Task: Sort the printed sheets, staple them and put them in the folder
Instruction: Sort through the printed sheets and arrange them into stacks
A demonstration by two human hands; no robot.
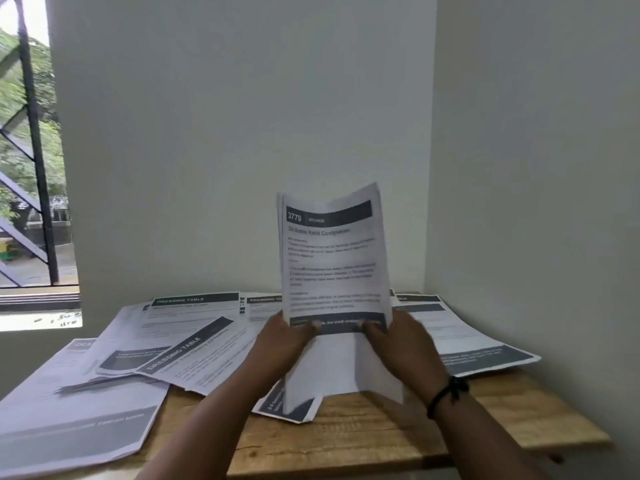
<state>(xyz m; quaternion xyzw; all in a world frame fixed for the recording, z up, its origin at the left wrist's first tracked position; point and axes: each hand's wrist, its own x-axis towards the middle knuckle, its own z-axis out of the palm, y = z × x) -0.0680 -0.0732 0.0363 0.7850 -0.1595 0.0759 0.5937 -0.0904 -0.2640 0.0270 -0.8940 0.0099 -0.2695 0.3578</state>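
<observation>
Both hands hold a small stack of printed sheets upright above the wooden table, its front page headed "3779" and "Oil Bottle Refill Completion". The left hand pinches the stack at its left edge and the right hand pinches it at its right edge, thumbs on the front page. Behind and left of this stack, loose sheets headed "DRESSING TABLE" lie spread over the table.

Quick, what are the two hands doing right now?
Left hand: grips the upright stack of printed sheets at its left edge.
Right hand: grips the same stack at its right edge.
</observation>
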